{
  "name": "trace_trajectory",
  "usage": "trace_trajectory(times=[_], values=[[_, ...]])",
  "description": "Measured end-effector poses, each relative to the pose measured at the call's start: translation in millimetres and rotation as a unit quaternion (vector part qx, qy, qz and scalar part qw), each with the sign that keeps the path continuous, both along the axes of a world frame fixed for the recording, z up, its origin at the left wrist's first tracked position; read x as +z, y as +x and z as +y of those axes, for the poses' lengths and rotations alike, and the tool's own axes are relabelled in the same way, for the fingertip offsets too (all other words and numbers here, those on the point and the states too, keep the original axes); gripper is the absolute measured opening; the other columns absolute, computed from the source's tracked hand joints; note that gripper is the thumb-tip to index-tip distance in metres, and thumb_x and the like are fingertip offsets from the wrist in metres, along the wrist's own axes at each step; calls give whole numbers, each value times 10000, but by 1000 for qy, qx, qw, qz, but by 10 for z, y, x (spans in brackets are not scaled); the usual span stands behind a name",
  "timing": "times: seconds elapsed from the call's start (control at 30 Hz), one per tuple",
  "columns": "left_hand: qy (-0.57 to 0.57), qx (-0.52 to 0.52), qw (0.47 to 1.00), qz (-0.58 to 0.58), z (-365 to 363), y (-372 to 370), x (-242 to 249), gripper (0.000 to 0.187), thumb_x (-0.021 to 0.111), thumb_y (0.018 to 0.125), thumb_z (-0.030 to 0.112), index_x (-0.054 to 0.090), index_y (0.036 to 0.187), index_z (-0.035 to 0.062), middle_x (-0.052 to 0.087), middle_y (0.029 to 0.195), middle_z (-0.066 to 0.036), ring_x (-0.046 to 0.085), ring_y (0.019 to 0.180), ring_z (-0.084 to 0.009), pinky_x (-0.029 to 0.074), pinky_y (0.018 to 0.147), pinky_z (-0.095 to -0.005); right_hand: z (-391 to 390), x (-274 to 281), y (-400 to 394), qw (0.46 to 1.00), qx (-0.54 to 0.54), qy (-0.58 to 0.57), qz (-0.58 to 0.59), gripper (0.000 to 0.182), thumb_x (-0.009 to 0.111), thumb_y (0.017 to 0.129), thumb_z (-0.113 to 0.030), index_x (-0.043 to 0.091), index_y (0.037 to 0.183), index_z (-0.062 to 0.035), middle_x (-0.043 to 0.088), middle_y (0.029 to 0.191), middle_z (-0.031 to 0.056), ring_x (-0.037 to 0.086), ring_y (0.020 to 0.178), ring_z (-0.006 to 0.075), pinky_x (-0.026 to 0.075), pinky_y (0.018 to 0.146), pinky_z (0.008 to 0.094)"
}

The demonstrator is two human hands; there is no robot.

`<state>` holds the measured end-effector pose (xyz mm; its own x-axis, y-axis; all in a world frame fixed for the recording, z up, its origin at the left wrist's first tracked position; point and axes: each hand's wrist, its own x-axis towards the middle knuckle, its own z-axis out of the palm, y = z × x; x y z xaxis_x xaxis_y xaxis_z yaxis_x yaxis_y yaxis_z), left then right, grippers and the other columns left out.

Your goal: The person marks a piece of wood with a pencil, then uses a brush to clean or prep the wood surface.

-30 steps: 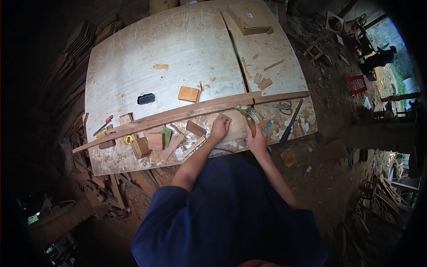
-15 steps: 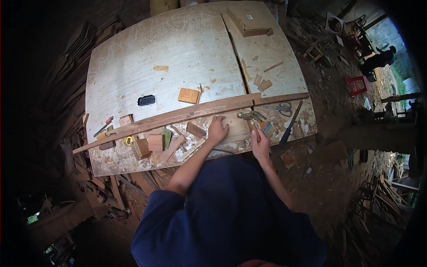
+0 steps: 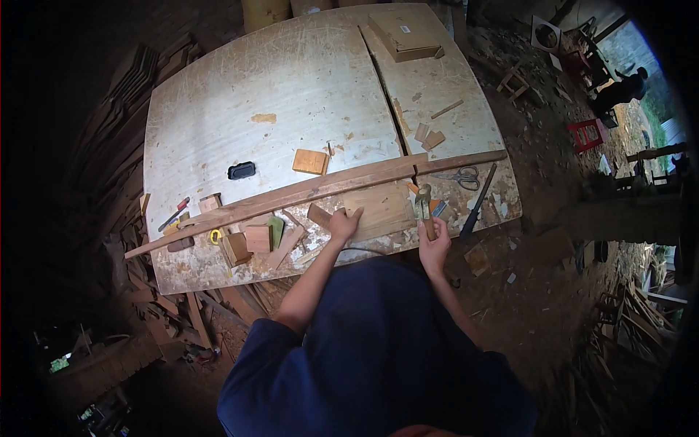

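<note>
My right hand [image 3: 435,246] is wrapped around the handle of a hammer [image 3: 424,204], whose metal head points up the bench. A flat light-brown wooden board [image 3: 382,208] lies to the left of the hammer. At the board's left end rests my left hand [image 3: 343,224], thumb spread away from the fingers. Right beside those fingers is a small dark wooden block [image 3: 318,215], partly covered by the hand. A long wooden beam [image 3: 291,191] runs across the bench just beyond both hands.
Scissors [image 3: 464,178] and a long dark tool [image 3: 480,200] lie to the right. Several wood blocks, a green piece [image 3: 276,231] and a yellow tape roll [image 3: 215,237] are on the left. Farther back are a black tray [image 3: 242,170] and a cardboard box [image 3: 405,35]. A person [image 3: 622,93] is outside.
My left hand has slid left from the board's surface to its left end, beside the dark block. The hammer has moved right, off the board, its head swung to point away from me.
</note>
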<state>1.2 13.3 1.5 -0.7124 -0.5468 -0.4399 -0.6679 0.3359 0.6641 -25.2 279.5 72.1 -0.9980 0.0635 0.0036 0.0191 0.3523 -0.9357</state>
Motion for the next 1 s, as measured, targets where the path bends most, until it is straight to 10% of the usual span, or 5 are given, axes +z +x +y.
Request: trace_trajectory(times=[0.47, 0.67, 0.87, 1.0], values=[[-97, -76, 967, 224, 233, -99, 1252, 291, 695, 990, 212, 568, 986, -50, 682, 833, -318, 675, 812, -534, 528, 698, -568, -79, 308, -161, 984, 119, 114, 67, 400, 796, 913, -267, 608, 1156, -11, 714, 940, 259, 703, 911, 467, 543, 735, 503], [-36, -99, 958, 268, 364, -148, 1282, 327, 691, 965, 153, 536, 1200, -14, 696, 918, -318, 682, 871, -522, 547, 741, -563, -172, 486, -144, 984, 120, 111, 72, 288, 766, 917, -210, 643, 1088, -13, 699, 860, 240, 684, 844, 493, 540, 713, 507], [-50, -176, 957, 227, 389, -246, 1231, 550, 632, 950, 79, 459, 1468, 18, 698, 1013, -326, 685, 912, -516, 557, 803, -579, -30, 390, -259, 998, 46, -12, 41, 104, 628, 1004, -120, 619, 1011, -17, 618, 694, 63, 647, 576, 173, 504, 537, 317], [-65, -206, 947, 237, 452, -299, 1264, 571, 641, 940, 64, 436, 1468, -5, 693, 960, -335, 672, 903, -536, 545, 784, -587, 89, 452, -378, 951, 81, -287, -85, 129, 559, 1047, -100, 577, 1153, -29, 548, 733, 38, 556, 531, 139, 497, 512, 299]])
